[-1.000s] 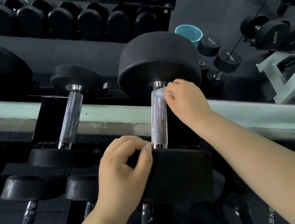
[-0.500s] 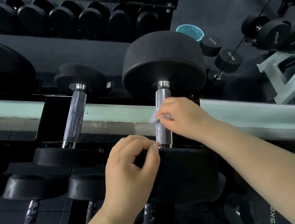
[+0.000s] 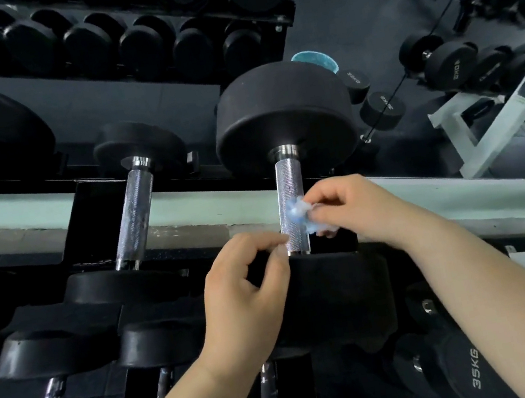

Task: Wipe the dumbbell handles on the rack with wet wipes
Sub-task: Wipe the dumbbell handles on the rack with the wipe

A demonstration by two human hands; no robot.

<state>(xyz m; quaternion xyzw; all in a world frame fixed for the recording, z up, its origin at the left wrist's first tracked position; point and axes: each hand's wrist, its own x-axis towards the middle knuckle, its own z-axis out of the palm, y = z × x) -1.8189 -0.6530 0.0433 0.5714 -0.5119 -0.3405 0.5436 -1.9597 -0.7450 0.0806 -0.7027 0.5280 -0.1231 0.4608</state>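
Room: handle bare above wipe.
Right hand: pinches wipe on handle.
Left hand: curled by near head, grip unclear.

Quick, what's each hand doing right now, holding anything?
Left hand: fingers curled beside the dumbbell handle; whether it grips anything cannot be told.
Right hand: closed, pinching the wet wipe against that handle.
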